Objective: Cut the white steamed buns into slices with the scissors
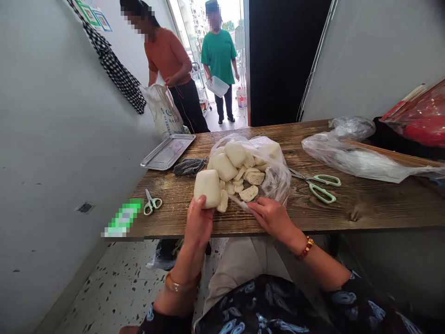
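My left hand (200, 218) grips a whole white steamed bun (207, 188) at the table's near edge, thumb on its face. At the near right side of the pile, my right hand (273, 214) has its fingers together on the edge of a clear plastic bag (278, 183); the fingertips are partly hidden. On the opened bag lie more whole steamed buns (224, 167) and several cut bun slices (249, 193), some showing a porous inside.
Green-handled scissors (321, 185) lie right of the bag, a smaller pair (152, 203) to the left. Behind are a grey cloth (189, 166) and metal tray (168, 152). Plastic wrapping (361, 155) covers the right. Two people stand beyond the wooden table (382, 204).
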The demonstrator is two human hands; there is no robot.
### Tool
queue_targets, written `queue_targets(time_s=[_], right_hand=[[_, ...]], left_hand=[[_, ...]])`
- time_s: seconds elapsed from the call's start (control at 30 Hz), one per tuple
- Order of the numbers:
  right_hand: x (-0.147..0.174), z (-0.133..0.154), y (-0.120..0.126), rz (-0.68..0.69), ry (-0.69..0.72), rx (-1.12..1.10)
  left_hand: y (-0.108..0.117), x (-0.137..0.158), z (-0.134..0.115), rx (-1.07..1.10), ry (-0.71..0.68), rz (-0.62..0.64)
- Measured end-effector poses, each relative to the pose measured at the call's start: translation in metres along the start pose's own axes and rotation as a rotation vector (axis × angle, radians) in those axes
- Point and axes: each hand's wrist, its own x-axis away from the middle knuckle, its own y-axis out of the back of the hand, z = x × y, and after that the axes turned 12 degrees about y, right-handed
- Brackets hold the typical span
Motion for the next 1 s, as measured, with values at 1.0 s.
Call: queue_targets(time_s=[1.0], right_hand=[[-0.019, -0.091, 0.070, 0.193, 0.037, 0.269]], left_hand=[[-0.040, -0.014, 0.046, -0.081, 0.129, 0.217]])
